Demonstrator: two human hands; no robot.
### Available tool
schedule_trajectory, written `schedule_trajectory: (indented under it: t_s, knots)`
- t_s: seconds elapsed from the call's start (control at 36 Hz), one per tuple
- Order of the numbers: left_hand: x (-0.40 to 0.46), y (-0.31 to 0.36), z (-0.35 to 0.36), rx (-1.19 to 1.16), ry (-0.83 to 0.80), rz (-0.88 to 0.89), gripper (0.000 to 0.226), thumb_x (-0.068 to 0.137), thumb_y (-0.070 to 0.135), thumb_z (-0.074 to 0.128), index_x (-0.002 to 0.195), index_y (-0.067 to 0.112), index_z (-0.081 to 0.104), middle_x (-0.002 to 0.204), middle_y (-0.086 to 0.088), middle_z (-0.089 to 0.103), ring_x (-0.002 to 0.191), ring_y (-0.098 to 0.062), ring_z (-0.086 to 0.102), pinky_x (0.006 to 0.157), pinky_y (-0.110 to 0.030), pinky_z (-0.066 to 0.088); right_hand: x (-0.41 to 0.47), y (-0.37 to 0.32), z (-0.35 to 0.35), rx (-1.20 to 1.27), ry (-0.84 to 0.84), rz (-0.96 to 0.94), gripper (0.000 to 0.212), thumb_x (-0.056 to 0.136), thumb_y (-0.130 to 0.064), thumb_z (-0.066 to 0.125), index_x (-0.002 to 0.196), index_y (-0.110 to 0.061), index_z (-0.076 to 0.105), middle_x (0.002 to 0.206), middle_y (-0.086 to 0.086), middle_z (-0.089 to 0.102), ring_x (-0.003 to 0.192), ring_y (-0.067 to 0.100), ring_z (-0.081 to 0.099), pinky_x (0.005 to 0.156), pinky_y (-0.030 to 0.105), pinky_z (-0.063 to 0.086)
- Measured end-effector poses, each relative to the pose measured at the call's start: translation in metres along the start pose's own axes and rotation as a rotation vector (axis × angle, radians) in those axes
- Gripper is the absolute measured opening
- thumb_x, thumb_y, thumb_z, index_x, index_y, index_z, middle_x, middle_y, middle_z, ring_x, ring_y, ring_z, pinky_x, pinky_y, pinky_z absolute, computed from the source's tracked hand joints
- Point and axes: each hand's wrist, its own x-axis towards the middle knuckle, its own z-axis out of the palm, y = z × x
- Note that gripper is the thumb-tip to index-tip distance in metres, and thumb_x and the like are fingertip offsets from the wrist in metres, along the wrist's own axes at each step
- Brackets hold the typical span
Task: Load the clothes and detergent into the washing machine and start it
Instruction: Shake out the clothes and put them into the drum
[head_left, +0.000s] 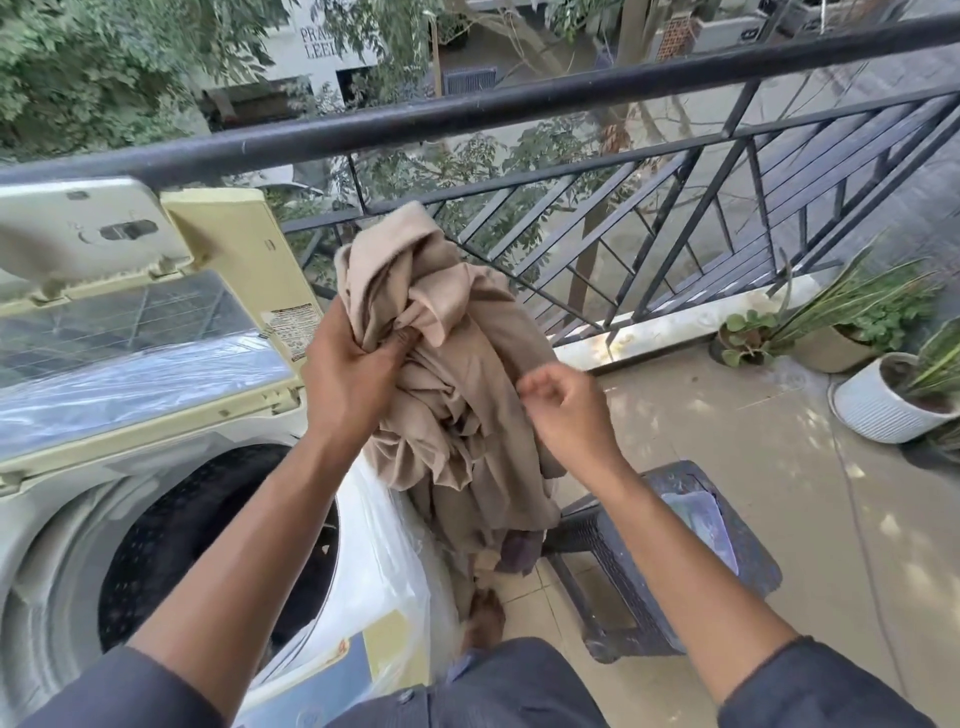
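on a balcony, nearest the camera, two forearms reach forward out of dark sleeves. the left hand (353, 364) has its fingers curled tight into the upper folds of a beige cloth (447, 364), which hangs bunched in the air with its long axis running down toward the floor, its tail ending just above a dark stool (649, 561). the right hand (566, 410) sits just beside the cloth's right edge, fingers loosely curled and gripping nothing; whether a fingertip brushes the fabric cannot be told. the open drum (208, 545) of the washer (47, 545) lies down and to the left of the gripped bundle, so the left hand, already above the machine's right rim, is the nearer one, and the load probably has to swing left and drop. the long trailing tail could catch on the rim. beyond the hands the lid (156, 332) stands raised, then a black railing (519, 104), with potted plants (883, 364) off to the right and trees further out.
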Motion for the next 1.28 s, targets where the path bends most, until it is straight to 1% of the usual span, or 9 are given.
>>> schedule_trajectory:
  t_s: [0.17,0.31,0.47,0.61,0.69,0.83,1.0,1.14,1.28]
  knots:
    - [0.005,0.020,-0.003,-0.044,0.006,0.084,0.040,0.084,0.033,0.082,0.120,0.019,0.071,0.111,0.007,0.079,0.107,-0.018,0.074,0.094,-0.054,0.060,-0.010,0.053,0.015,-0.735,-0.541,0.349,0.029,0.084,-0.044,0.058,0.109,-0.029,0.062,0.110,0.004,0.067,0.099,0.033,0.067,0.089,0.044,0.059]
    - [0.008,0.033,-0.007,-0.073,-0.002,0.188,0.035,0.089,0.027,0.083,0.119,0.011,0.072,0.113,-0.002,0.079,0.109,-0.022,0.074,0.093,-0.054,0.061,-0.007,0.075,0.026,-0.697,-0.442,0.426,0.068,0.087,-0.073,0.059,0.135,-0.025,0.057,0.127,0.007,0.068,0.116,0.034,0.066,0.094,0.043,0.056]
    - [0.010,0.026,-0.010,0.014,-0.008,0.212,0.035,0.091,0.026,0.082,0.121,0.014,0.070,0.114,0.002,0.077,0.108,-0.015,0.072,0.091,-0.041,0.060,0.011,0.073,0.009,-0.607,-0.399,0.464,0.032,0.095,-0.036,0.046,0.118,-0.019,0.061,0.123,0.012,0.066,0.108,0.036,0.065,0.086,0.042,0.053]
    - [0.012,0.007,-0.011,0.082,-0.008,0.164,0.032,0.088,0.036,0.082,0.116,0.036,0.067,0.105,0.022,0.074,0.102,-0.006,0.070,0.089,-0.039,0.058,0.028,0.051,-0.030,-0.582,-0.219,0.434,0.033,0.089,-0.020,0.046,0.116,-0.014,0.063,0.126,0.017,0.065,0.115,0.039,0.063,0.093,0.043,0.051]
    - [0.013,-0.005,-0.010,0.133,0.025,0.114,0.037,0.087,0.036,0.079,0.117,0.046,0.061,0.097,0.037,0.069,0.094,0.009,0.065,0.083,-0.034,0.055,0.035,0.026,-0.055,-0.663,-0.099,0.374,0.015,0.089,-0.017,0.046,0.098,-0.013,0.057,0.112,0.016,0.063,0.108,0.039,0.062,0.081,0.038,0.043]
    - [0.013,-0.015,-0.008,0.201,0.112,0.087,0.044,0.084,0.039,0.071,0.126,0.039,0.057,0.104,0.021,0.066,0.093,-0.010,0.059,0.079,-0.033,0.043,0.034,-0.031,-0.093,-0.675,0.040,0.233,0.011,0.083,-0.017,0.045,0.084,-0.011,0.055,0.091,0.011,0.060,0.088,0.035,0.058,0.069,0.038,0.041]
    - [0.012,-0.014,-0.007,0.204,0.131,0.042,0.044,0.081,0.046,0.067,0.124,0.041,0.057,0.100,0.026,0.066,0.092,-0.008,0.058,0.080,-0.033,0.044,0.019,-0.082,-0.102,-0.224,0.344,-0.125,0.030,0.087,-0.025,0.042,0.062,-0.008,0.039,0.058,-0.001,0.039,0.058,0.022,0.040,0.054,0.035,0.027]
    - [0.010,-0.007,-0.004,0.155,0.152,0.014,0.031,0.083,0.052,0.064,0.113,0.048,0.058,0.087,0.048,0.061,0.081,0.008,0.059,0.071,-0.026,0.042,0.009,-0.114,-0.070,0.136,0.323,-0.333,0.048,0.097,-0.038,0.047,0.058,-0.012,0.038,0.055,-0.002,0.035,0.055,0.014,0.034,0.048,0.040,0.027]
    - [0.006,0.000,-0.005,0.103,0.123,0.007,0.026,0.085,0.049,0.068,0.111,0.048,0.064,0.099,0.033,0.071,0.094,0.011,0.065,0.087,-0.038,0.057,0.010,-0.117,-0.043,0.145,0.195,-0.318,0.054,0.096,-0.045,0.047,0.064,-0.002,0.047,0.056,0.018,0.044,0.055,0.018,0.039,0.049,0.048,0.037]
